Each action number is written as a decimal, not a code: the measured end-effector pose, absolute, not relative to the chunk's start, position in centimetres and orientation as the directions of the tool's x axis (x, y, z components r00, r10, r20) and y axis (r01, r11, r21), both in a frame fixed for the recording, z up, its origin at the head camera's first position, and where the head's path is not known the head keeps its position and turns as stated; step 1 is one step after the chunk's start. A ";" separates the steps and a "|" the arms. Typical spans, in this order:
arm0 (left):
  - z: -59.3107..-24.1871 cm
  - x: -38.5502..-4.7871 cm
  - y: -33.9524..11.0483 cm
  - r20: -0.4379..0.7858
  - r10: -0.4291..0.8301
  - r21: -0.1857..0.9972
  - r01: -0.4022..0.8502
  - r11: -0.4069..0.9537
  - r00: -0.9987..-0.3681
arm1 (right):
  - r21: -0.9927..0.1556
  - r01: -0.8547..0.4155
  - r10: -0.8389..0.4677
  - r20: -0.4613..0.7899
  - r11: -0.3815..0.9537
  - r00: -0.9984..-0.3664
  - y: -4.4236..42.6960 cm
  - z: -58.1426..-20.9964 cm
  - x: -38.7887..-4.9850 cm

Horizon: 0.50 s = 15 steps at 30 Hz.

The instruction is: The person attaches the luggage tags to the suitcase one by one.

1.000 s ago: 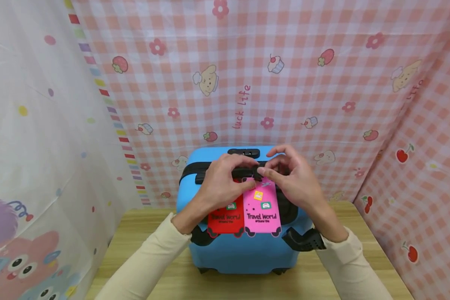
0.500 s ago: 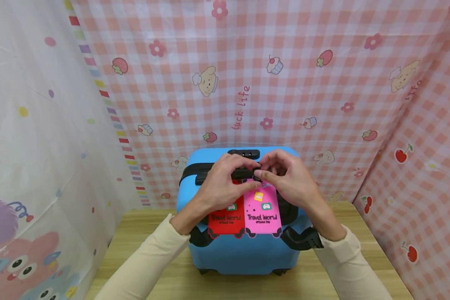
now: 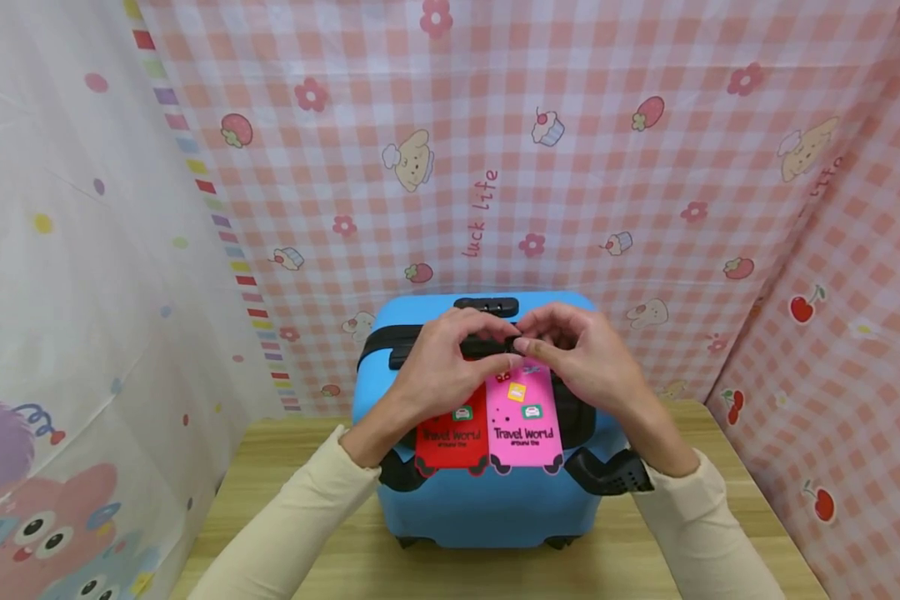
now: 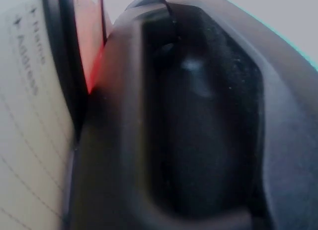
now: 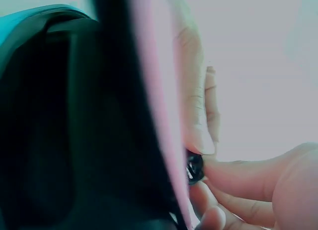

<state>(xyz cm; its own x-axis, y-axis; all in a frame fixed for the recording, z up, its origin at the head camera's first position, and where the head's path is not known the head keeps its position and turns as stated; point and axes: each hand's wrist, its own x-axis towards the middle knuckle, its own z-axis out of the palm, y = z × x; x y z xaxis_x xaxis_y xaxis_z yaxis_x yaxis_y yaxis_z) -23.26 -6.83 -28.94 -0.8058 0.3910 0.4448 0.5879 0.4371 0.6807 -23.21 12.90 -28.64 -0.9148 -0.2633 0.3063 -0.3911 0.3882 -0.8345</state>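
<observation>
A small blue suitcase stands upright, with a black handle across its top. Side by side over its front hang a red luggage tag and a pink luggage tag. At the pink tag's top, my left hand holds the tag's black strap between curled fingers and thumb. My right hand pinches the same strap from the other side. In the right wrist view, thumbs and fingertips meet at a small black buckle; fingers cover part of the strap.
A wooden table supports the suitcase. Behind it hangs a pink checked curtain, with a white patterned curtain at the left. A white card printed "Name" and "Address" shows close up in the left wrist view.
My right hand has moved slightly inward, and its raised index finger has come down to the strap. The left hand keeps nearly the same place.
</observation>
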 end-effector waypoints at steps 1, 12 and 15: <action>-28.9 -23.2 -6.8 0.437 0.386 0.688 0.578 0.438 -0.812 | -0.831 -0.388 -0.267 0.300 0.398 -0.916 13.0 -28.6 -23.2; -28.6 -23.3 -6.7 0.391 0.352 0.765 0.513 0.389 -0.850 | -0.817 -0.401 -0.333 0.274 0.415 -0.902 13.7 -28.4 -23.3; -28.5 -23.3 -6.8 0.365 0.352 0.791 0.486 0.371 -0.862 | -0.811 -0.408 -0.359 0.265 0.418 -0.895 13.9 -28.4 -23.4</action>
